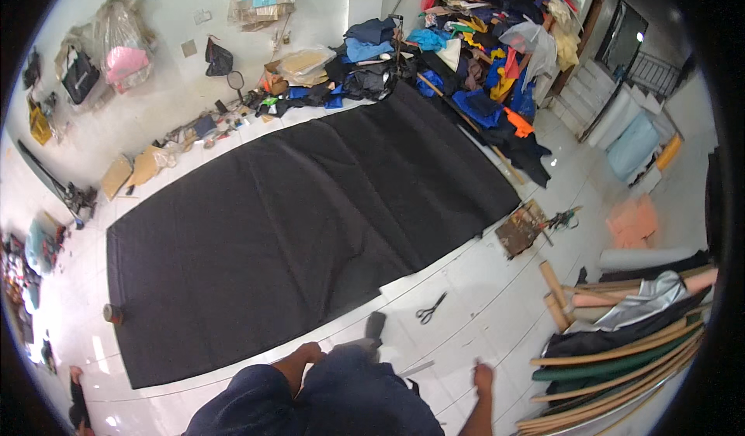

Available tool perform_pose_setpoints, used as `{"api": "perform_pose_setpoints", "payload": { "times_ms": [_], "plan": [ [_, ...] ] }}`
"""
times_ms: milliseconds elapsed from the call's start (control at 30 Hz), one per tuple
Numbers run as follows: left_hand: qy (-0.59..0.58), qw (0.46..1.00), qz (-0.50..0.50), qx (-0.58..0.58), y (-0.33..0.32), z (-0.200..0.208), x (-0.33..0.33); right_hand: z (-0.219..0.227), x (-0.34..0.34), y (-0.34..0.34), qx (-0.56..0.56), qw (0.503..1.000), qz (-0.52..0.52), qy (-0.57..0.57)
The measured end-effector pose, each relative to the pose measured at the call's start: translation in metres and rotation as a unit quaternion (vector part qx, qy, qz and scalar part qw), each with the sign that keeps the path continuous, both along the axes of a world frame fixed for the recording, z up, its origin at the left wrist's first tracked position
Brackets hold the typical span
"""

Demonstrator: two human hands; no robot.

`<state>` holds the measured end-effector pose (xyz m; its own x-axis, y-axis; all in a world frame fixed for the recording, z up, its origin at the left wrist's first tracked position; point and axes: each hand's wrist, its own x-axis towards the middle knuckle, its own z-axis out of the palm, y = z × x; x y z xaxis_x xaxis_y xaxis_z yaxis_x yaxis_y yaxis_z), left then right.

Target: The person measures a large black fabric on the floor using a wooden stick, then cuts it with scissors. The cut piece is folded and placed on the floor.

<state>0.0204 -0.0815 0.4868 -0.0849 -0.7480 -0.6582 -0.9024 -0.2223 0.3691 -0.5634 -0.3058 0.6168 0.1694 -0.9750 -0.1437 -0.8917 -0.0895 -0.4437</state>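
A large sheet of black fabric (233,257) lies spread on the white tiled floor before me, with creases through its middle. My left hand (310,351) is in front of my body, close to the fabric's near edge; its fingers look curled, with nothing visible in them. Off to the right, my right hand (483,377) is closed over the bare tiles and shows no object. Black-handled scissors (431,309) lie on the floor ahead of it. A thin grey strip (417,369) rests between my body and that hand. One dark shoe (375,326) shows near the fabric.
A can (113,313) stands on the fabric's left edge. A worn box (521,229) with tools sits by its right corner. Fabric rolls (621,358) are stacked at right; a heap of coloured cloth (497,56) stands behind. Another person's limb (76,389) shows at lower left.
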Motion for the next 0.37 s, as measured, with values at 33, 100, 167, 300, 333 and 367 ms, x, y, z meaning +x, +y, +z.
{"api": "perform_pose_setpoints", "payload": {
  "times_ms": [33,100,167,300,333,367],
  "plan": [
    [0.016,0.998,-0.041,0.048,-0.039,0.013,-0.015,-0.004,0.01,0.012,0.07,0.994,0.073,0.038],
    [0.066,0.991,0.116,-0.012,-0.102,0.037,-0.036,-0.028,0.025,0.048,0.203,0.965,-0.133,-0.098],
    [0.091,0.97,0.222,0.045,-0.135,0.062,-0.02,-0.005,0.076,0.083,0.373,0.917,-0.117,-0.074],
    [0.149,0.961,0.211,-0.103,-0.28,0.12,-0.054,-0.087,-0.058,0.105,0.388,0.912,0.123,0.052],
    [0.174,0.957,0.216,-0.087,-0.295,0.136,-0.06,-0.087,-0.078,0.125,0.432,0.894,0.114,0.039],
    [0.183,0.955,0.217,-0.082,-0.312,0.159,-0.06,-0.096,-0.071,0.134,0.436,0.894,0.101,0.025]
  ]
}}
